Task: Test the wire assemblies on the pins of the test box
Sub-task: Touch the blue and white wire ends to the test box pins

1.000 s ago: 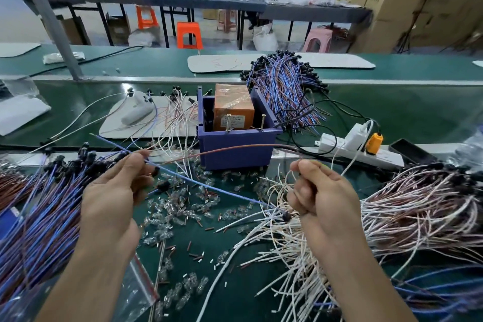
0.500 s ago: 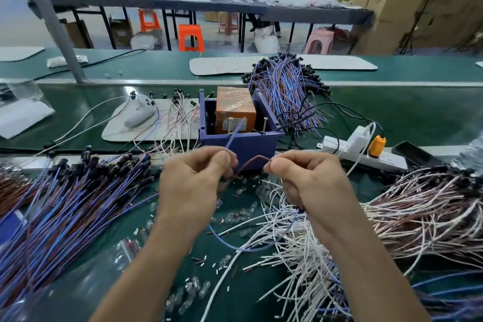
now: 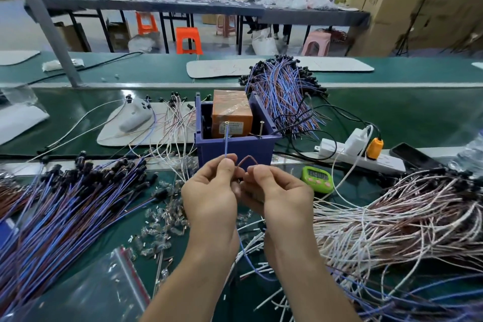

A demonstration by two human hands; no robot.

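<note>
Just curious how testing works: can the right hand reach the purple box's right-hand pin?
Probably yes: the right hand, pinching a brown wire, is close before the purple box, with nothing between it and the right pin.

Blue wire tip: the end of the blue wire (image 3: 226,142) overlaps the left pin (image 3: 226,123); contact cannot be confirmed.
Brown wire: only a loop of the brown wire (image 3: 243,161) is seen; the rest is hidden behind the right hand (image 3: 277,198).
Lower blue run: partly covered by the left hand (image 3: 209,198).
Label: print on the orange block (image 3: 231,110) is too small to be read.
Display: digits on the green timer (image 3: 317,178) are blurred.
Left side: the blue wire bundle (image 3: 57,212) is cut off by the left edge.
Right side: the white wire bundle (image 3: 392,222) is cut off by the right edge.
Bottom: the plastic bag (image 3: 86,290) is cut off by the lower edge.
</note>
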